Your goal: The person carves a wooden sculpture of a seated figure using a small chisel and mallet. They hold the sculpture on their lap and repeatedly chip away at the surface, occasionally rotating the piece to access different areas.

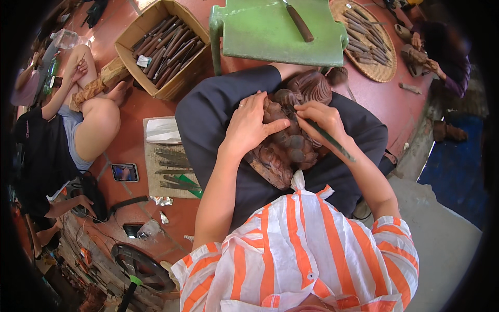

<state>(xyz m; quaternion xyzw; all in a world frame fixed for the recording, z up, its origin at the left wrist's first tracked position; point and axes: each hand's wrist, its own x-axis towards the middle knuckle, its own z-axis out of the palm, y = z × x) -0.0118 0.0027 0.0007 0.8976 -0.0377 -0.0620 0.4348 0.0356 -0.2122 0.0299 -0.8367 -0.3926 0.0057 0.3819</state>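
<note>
A dark brown wood carving (291,143) with rounded, grooved shapes lies in my lap between my bent legs. My left hand (253,122) holds its left side, fingers stretched along the edge and thumb laid across the carved face. From the right, my right hand (323,120) pinches a thin, dark green, strip-shaped tool (332,139), perhaps a file. The tool's rear end points down over my right wrist; its working tip is hidden by my fingers at the carving's upper part.
A green plastic stool (260,31) ahead bears a dark-handled tool (299,23). Beside it stand a cardboard box (125,49) of wooden-handled tools and a round woven tray (384,75). Flat blades (174,161) lie on a cloth at left, near a phone (125,172). People sit on both sides.
</note>
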